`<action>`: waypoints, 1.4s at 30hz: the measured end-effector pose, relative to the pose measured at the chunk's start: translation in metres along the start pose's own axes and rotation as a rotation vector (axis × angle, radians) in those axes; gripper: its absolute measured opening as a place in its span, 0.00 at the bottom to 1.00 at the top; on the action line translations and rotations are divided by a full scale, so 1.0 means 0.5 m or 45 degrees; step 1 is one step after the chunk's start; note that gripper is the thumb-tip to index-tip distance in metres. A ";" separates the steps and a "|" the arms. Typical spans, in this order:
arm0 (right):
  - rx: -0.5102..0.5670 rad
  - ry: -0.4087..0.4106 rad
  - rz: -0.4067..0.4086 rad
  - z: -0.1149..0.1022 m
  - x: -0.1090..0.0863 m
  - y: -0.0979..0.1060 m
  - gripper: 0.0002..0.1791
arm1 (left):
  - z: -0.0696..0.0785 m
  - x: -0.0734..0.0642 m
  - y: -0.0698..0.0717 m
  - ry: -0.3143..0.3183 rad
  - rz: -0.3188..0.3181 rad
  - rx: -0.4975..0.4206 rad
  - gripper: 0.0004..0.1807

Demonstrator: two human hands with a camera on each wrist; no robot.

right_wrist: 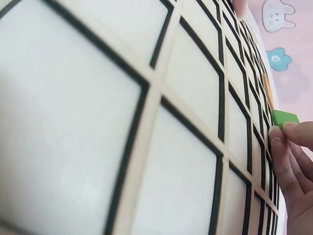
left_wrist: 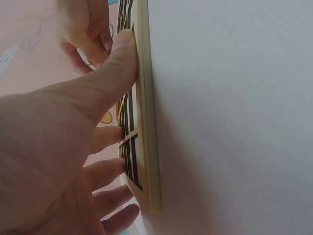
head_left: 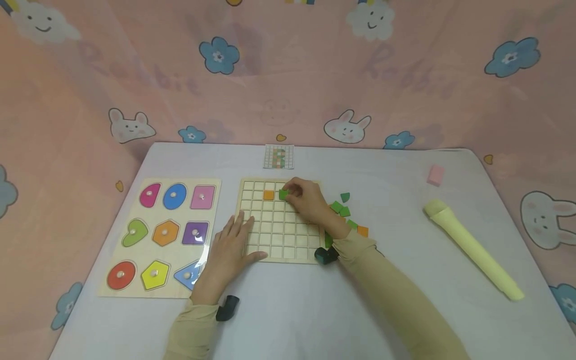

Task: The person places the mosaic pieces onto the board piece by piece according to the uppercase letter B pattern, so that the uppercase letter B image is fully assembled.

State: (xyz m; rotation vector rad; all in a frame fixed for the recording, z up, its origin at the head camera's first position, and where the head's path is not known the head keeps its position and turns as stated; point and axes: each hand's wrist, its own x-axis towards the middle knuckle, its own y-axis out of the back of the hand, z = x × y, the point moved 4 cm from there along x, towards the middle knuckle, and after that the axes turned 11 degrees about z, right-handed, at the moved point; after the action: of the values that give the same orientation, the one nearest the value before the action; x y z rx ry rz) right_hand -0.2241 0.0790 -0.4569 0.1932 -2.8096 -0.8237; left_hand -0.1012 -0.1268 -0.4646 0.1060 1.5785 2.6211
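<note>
A wooden grid board (head_left: 279, 240) lies flat on the white table. In one of its upper cells sits an orange square tile (head_left: 268, 195). My right hand (head_left: 308, 200) pinches a green tile (head_left: 283, 194) between thumb and fingertips over the grid, just right of the orange one; the right wrist view shows this green tile (right_wrist: 285, 118) tilted at the fingertips. My left hand (head_left: 230, 250) rests along the board's left and lower left edge with fingers spread. Its thumb (left_wrist: 124, 46) lies on the board's rim in the left wrist view.
Several loose green and orange tiles (head_left: 362, 231) lie right of the board, partly hidden by the right arm. A small pattern card (head_left: 278, 157) is behind it. On the left is a knobbed shape puzzle (head_left: 150, 250); on the right, a pink block (head_left: 435, 175) and yellow roll (head_left: 472, 250).
</note>
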 end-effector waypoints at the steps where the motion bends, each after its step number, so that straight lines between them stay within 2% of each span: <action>1: -0.003 0.010 -0.002 -0.002 0.001 -0.003 0.11 | 0.000 0.000 0.000 -0.001 0.001 0.003 0.52; 8: -0.026 0.025 -0.004 -0.007 0.006 -0.017 0.11 | 0.000 0.002 -0.001 0.010 -0.018 0.003 0.52; 15: -0.111 0.048 0.009 -0.007 0.011 -0.020 0.11 | 0.000 0.003 0.000 0.018 -0.040 -0.004 0.53; 22: -0.222 0.072 -0.051 -0.010 0.012 -0.023 0.13 | -0.002 0.002 -0.001 0.020 -0.036 -0.001 0.53; 27: -0.277 0.030 -0.059 -0.009 0.007 -0.017 0.15 | -0.001 0.003 -0.002 0.024 -0.041 -0.005 0.53; 31: -0.261 -0.003 -0.104 -0.001 0.002 -0.014 0.18 | 0.001 0.002 -0.002 0.011 -0.020 0.008 0.52; 36: -0.255 0.004 -0.142 0.015 -0.002 0.003 0.21 | 0.001 0.001 -0.003 0.000 -0.002 0.012 0.51; 42: -0.270 0.018 -0.129 0.043 -0.009 0.058 0.19 | 0.001 0.000 -0.001 -0.004 -0.002 0.011 0.51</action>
State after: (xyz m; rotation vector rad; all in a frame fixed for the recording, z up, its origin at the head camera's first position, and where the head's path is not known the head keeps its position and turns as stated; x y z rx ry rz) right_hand -0.2268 0.1152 -0.4595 0.3074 -2.6929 -1.1304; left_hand -0.1011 -0.1259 -0.4648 0.1091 1.5883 2.6118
